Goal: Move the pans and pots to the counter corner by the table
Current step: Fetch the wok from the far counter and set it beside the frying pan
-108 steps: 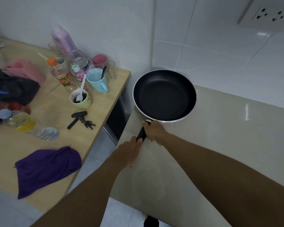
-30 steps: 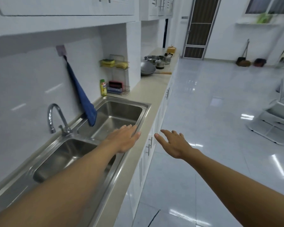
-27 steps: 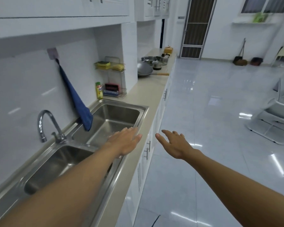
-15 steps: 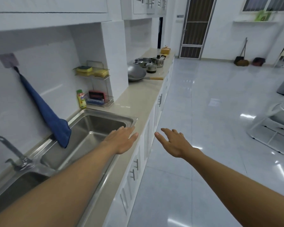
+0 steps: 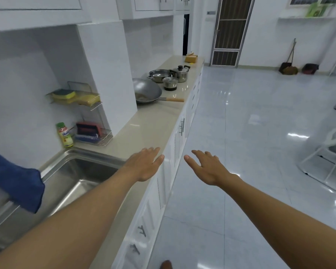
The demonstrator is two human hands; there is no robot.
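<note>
Far along the beige counter [image 5: 153, 121] lies a grey wok [image 5: 146, 91] with a wooden handle pointing right. Behind it stand a wide steel pot [image 5: 159, 75], a small lidded pot [image 5: 170, 83] and a taller lidded steel pot [image 5: 181, 73]. My left hand [image 5: 144, 164] hovers flat over the counter's front edge by the sink, fingers apart, holding nothing. My right hand [image 5: 204, 166] is stretched out over the floor beside the cabinets, open and empty. Both hands are well short of the cookware.
A steel sink [image 5: 72, 183] lies at lower left with a blue towel [image 5: 16, 183] hanging over it. A wire rack [image 5: 80, 100] holds sponges; a bottle [image 5: 65, 134] stands below. A white pillar [image 5: 107, 74] juts onto the counter. White cabinets [image 5: 163, 183] and glossy floor [image 5: 250, 133] lie to the right.
I have let go of the black frying pan by the table, turned, and moved forward along the counter past the tap; the wok and pots are nearer. Both hands stay open.
</note>
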